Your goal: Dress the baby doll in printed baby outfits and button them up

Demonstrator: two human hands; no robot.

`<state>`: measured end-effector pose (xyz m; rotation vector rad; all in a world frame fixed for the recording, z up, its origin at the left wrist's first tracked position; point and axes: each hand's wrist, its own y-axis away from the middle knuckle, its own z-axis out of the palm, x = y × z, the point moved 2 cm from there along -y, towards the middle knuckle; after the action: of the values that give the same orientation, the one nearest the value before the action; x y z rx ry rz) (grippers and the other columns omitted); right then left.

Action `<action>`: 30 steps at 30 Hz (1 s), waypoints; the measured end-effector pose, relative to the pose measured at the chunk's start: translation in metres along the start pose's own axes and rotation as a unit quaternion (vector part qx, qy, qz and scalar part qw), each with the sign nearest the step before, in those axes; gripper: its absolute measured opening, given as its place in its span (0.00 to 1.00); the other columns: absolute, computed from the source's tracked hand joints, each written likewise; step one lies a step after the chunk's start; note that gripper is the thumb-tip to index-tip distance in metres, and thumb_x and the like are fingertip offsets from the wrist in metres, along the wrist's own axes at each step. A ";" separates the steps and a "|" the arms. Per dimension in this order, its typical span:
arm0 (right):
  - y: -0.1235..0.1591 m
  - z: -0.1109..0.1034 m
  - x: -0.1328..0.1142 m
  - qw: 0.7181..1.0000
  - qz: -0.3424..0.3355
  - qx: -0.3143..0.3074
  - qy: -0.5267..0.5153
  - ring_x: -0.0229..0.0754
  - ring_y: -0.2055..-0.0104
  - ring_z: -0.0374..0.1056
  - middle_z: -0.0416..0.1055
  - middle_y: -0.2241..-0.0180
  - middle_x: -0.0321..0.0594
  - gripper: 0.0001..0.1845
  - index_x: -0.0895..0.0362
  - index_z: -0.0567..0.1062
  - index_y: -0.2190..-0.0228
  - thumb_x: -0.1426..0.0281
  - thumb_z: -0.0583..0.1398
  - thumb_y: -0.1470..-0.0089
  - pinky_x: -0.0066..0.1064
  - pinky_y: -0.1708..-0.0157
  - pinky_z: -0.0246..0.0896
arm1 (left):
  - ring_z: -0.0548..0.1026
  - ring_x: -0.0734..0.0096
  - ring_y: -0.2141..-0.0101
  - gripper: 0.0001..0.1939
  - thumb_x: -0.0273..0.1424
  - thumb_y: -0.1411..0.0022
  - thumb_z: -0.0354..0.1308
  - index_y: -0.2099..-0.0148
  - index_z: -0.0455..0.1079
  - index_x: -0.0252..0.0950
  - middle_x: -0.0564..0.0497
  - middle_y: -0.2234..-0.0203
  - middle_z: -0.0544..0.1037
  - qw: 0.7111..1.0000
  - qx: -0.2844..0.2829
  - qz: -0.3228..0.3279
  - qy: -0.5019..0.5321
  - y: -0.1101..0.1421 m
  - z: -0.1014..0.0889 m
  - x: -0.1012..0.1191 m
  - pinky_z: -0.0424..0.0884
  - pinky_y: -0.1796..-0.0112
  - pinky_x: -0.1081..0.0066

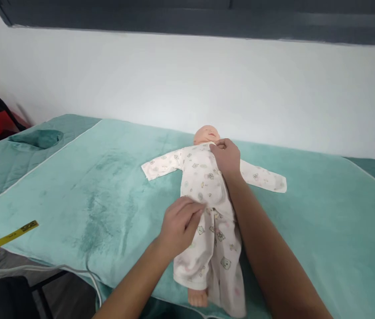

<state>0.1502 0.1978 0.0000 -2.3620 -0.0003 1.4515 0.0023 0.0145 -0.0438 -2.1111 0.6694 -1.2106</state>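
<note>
A baby doll [206,134] lies on its back, its head toward the wall. It wears a white baby shirt [199,170] printed with small animals, sleeves spread to both sides, and matching baby pants [225,263]. Near the collar, my right hand [228,157] pinches the shirt's edge with thumb and fingers. My left hand [182,221] is closed at the waist, its fingertips pinching the shirt's lower front edge. One bare doll foot [197,297] sticks out of a pant leg; the other foot is hidden.
A green padded cover [124,190] with white seams lies over the bed, with a face hole [37,138] at the left. A yellow strip [6,239] and a white cable [24,268] are at the left edge. A white wall [174,79] stands behind.
</note>
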 end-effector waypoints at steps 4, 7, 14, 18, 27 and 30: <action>0.021 -0.011 -0.003 0.985 -0.123 0.065 0.105 0.44 0.59 0.65 0.65 0.54 0.48 0.16 0.57 0.69 0.59 0.77 0.52 0.51 0.39 0.58 0.62 | 0.71 0.76 0.70 0.08 0.23 0.35 0.53 0.58 0.72 0.36 0.52 0.71 0.73 0.992 0.006 -0.123 0.013 0.033 -0.021 0.014 0.67 0.68 0.75; 0.061 -0.029 -0.005 0.970 -0.204 0.075 0.109 0.49 0.46 0.61 0.63 0.50 0.51 0.17 0.57 0.69 0.58 0.80 0.49 0.48 0.43 0.52 0.62 | 0.71 0.77 0.71 0.08 0.25 0.35 0.53 0.57 0.72 0.38 0.53 0.71 0.72 0.979 -0.027 -0.202 0.020 0.060 -0.033 0.031 0.68 0.69 0.76; 0.232 -0.079 -0.009 0.952 -0.281 -0.109 0.048 0.42 0.53 0.65 0.70 0.57 0.42 0.13 0.54 0.68 0.57 0.80 0.53 0.42 0.37 0.53 0.63 | 0.74 0.67 0.54 0.25 0.21 0.40 0.54 0.43 0.66 0.46 0.47 0.52 0.70 0.964 -0.102 -0.243 -0.032 0.122 -0.042 0.059 0.75 0.62 0.73; 0.290 -0.087 -0.017 0.936 -0.280 -0.172 0.123 0.44 0.55 0.65 0.71 0.58 0.41 0.18 0.55 0.67 0.54 0.83 0.52 0.43 0.42 0.51 0.58 | 0.71 0.59 0.49 0.30 0.26 0.44 0.63 0.40 0.63 0.45 0.45 0.50 0.68 0.965 -0.083 -0.211 -0.129 0.128 -0.027 0.067 0.72 0.50 0.58; 0.301 -0.076 -0.032 0.927 -0.236 -0.168 0.239 0.48 0.55 0.65 0.73 0.60 0.41 0.16 0.54 0.70 0.58 0.82 0.54 0.45 0.45 0.50 0.53 | 0.74 0.69 0.59 0.14 0.24 0.38 0.55 0.50 0.69 0.39 0.49 0.60 0.70 0.981 -0.016 -0.167 -0.099 0.106 -0.021 0.090 0.74 0.59 0.68; 0.300 -0.072 -0.031 0.934 -0.224 -0.166 0.223 0.46 0.59 0.65 0.72 0.65 0.39 0.12 0.54 0.70 0.63 0.81 0.54 0.44 0.43 0.53 0.53 | 0.73 0.70 0.60 0.12 0.25 0.38 0.56 0.52 0.70 0.39 0.50 0.62 0.69 0.983 -0.001 -0.157 -0.093 0.102 -0.026 0.095 0.74 0.60 0.70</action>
<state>0.1408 -0.1102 -0.0364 -2.6674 -0.6673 0.7284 0.0098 -0.1270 -0.0516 -2.3591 0.2593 -1.1500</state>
